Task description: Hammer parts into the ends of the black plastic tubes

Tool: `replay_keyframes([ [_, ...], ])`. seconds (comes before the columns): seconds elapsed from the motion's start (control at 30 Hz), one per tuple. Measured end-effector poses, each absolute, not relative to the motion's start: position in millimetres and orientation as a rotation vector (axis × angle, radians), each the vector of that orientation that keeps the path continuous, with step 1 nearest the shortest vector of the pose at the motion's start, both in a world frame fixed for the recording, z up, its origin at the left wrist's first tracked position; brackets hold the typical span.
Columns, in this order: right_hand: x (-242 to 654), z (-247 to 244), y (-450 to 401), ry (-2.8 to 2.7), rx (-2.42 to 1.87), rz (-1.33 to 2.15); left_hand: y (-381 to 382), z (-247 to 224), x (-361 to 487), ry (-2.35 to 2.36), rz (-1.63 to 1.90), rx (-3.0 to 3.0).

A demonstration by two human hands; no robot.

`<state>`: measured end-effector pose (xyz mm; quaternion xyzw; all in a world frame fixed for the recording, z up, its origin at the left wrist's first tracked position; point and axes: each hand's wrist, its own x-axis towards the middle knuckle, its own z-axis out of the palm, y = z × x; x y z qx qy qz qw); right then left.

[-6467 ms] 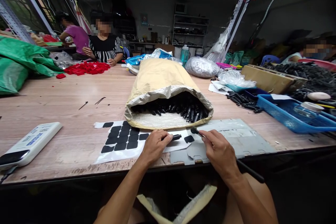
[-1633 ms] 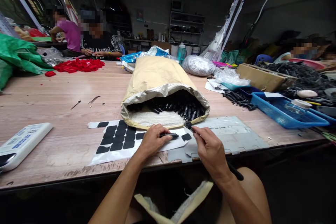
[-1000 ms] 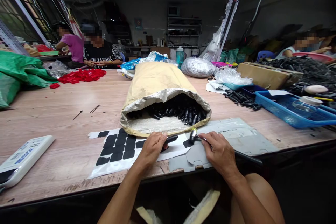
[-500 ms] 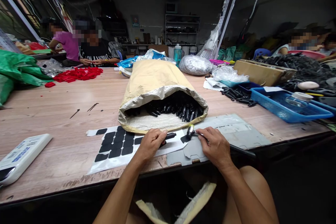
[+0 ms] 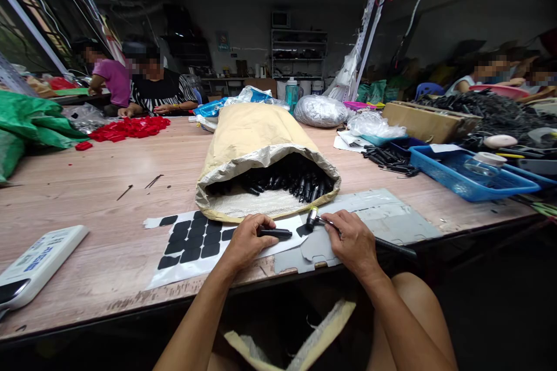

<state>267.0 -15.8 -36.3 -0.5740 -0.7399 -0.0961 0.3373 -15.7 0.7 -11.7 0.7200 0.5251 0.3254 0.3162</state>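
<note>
My left hand point(image 5: 250, 239) is closed on a black pen-shaped piece point(image 5: 278, 233), whose tip points right. In my right hand point(image 5: 351, 237) is a small hammer point(image 5: 311, 219); its head lies just right of the black piece, apart from it, and its dark handle runs out behind the hand. Under the left hand is a white sheet with black rounded-square stickers point(image 5: 191, 240). A grey board point(image 5: 378, 217) lies beneath the hammer. Behind both hands, an open tan sack point(image 5: 261, 127) lies on its side, with several similar black pieces point(image 5: 307, 185) in its mouth.
A white scale-like device point(image 5: 41, 266) sits at the left. Red parts point(image 5: 126, 128) and a green sack point(image 5: 39, 127) are farther back. At right are a blue tray point(image 5: 470, 179), a cardboard box point(image 5: 426, 122) and heaped dark parts. Other people sit across the room.
The black piece in my left hand has turned from slanting upward to nearly level, its tip slightly lower. My right hand still holds the hammer in nearly the same place.
</note>
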Motion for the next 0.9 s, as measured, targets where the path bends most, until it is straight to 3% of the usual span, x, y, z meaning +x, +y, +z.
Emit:
replay_keyframes([
  [0.2,266.5,-36.7,-15.6,-1.918,-1.487,-0.259,-6.4,-1.0,-13.6,1.374,0.897,1.859],
  [0.4,266.8,-36.8,-15.2,-1.921,-1.5,-0.256,-71.7,24.4,-1.1,1.238,0.797,1.735],
  [0.63,266.4,-34.6,-16.7,-1.906,-1.529,-0.238,-115.6,-2.5,12.8,1.122,0.849,1.214],
  [0.9,266.6,-34.3,-16.9,-1.909,-1.529,-0.229,-112.9,-11.0,13.5,1.114,0.905,1.123],
])
